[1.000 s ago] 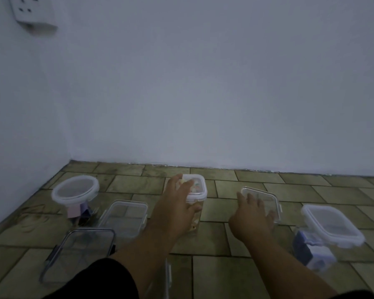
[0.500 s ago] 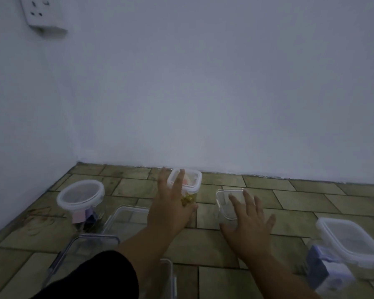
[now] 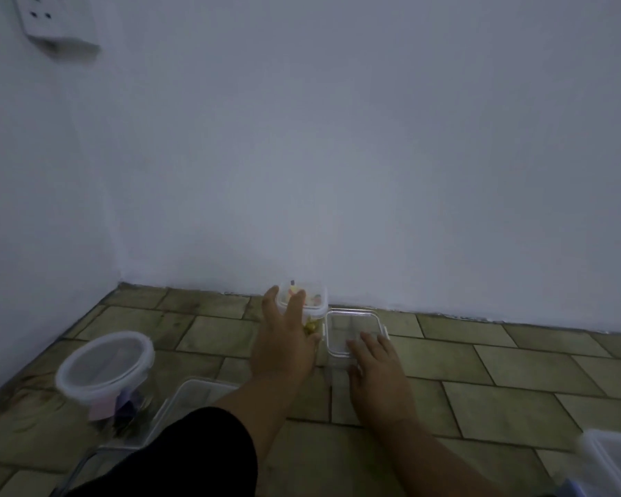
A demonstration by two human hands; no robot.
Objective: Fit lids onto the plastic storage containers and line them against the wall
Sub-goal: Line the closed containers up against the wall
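Your left grip (image 3: pixel 284 338) is lying flat-fingered against the small lidded tub (image 3: pixel 303 299), fingers spread and straight up its near side and lid, not curling round it. The tub is sitting at the foot of the wall (image 3: pixel 373 174) and looks to be touching it; it is holding small multicoloured bits.

Your right grip (image 3: pixel 377 367) is resting straight fingers on the near edge of the clear square container (image 3: pixel 352 324), holding nothing. That container is lying directly ahead of this grip, just beside the tub on its right. Its far edge is near the wall; I can't tell if they are touching. It is looking empty, with a lid on; clip state is too blurred to call.

I'm judging both as being in line, so the next pick is lying behind you:
- round-lidded tub (image 3: pixel 104 367), left and back of your left grip and well apart from the far wall, with purple and pink items inside
- clear open box (image 3: pixel 198 396) under your left forearm, with no lid showing
- white-lidded box (image 3: pixel 613 460) at bottom right, nearer your right grip

The open box is needing a lid first
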